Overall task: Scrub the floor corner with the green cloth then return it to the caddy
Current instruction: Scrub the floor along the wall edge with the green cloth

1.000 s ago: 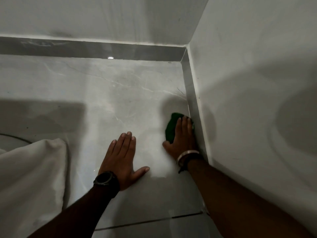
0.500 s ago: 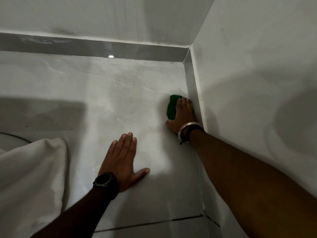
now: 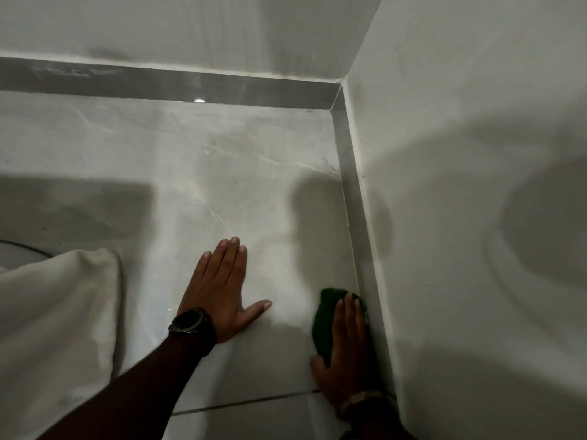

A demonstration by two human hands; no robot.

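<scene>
The green cloth (image 3: 324, 325) lies bunched on the pale marble floor, pressed against the grey skirting (image 3: 357, 223) of the right wall. My right hand (image 3: 344, 354) lies flat on top of it, fingers pointing away from me, and covers most of it. My left hand (image 3: 222, 287), with a black watch on the wrist, rests palm down on the floor to the left, fingers spread, holding nothing. The floor corner (image 3: 330, 112) lies far ahead. No caddy is in view.
A white cloth-like bulk (image 3: 54, 328) fills the lower left. White walls rise at the back and along the right. A dark grout line (image 3: 247, 403) crosses the floor near me. A thin dark curved line (image 3: 25, 247) shows at the far left.
My right hand has dragged the green cloth along the right skirting back toward me, after pushing it forward half a second ago. My left hand has stayed planted on the floor.
</scene>
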